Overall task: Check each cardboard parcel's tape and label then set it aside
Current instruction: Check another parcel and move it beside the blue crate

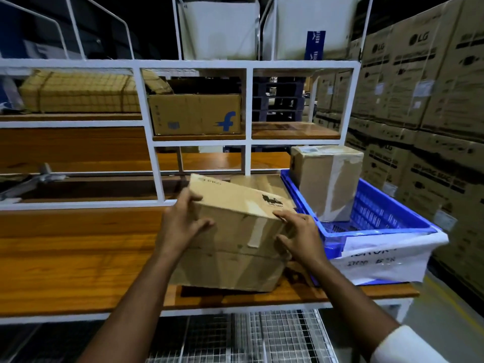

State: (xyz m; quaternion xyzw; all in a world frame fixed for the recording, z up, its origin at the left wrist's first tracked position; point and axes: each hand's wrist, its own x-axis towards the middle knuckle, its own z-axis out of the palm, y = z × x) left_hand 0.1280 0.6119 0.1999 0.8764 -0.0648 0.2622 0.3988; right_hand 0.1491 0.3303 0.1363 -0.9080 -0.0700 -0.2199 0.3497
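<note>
- The plain brown cardboard parcel with a black printed mark on top [235, 226] is the landmark: it lies tilted on the orange-brown wooden bench [78, 258], its far edge raised, near the bench's front edge.
- Left hand [180, 221]: it clasps the parcel's left end, thumb across the front face and fingers curled over the top edge; the forearm reaches in from below left.
- Right hand [298, 237]: it holds the parcel's right front corner, fingers spread over the top edge and down the side; the arm comes from the lower right and wears a white cuff.
- Handling, as a judgement: the box looks stiff but creased and dented, and light enough to tip by its ends, so holding opposite corners suits it. The pale strip of tape [255, 233] down the front face looks wrinkled and may lift if rubbed.
- Just right of the parcel stands a blue slatted plastic crate [377, 213] with a white handwritten paper sheet over its near rim.
- Inside the crate, behind and right of the parcel, a smaller upright taped brown carton [327, 184] stands.
- Well behind the parcel, a white metal shelf frame [246, 106] holds a brown box with a blue logo [195, 113].
</note>
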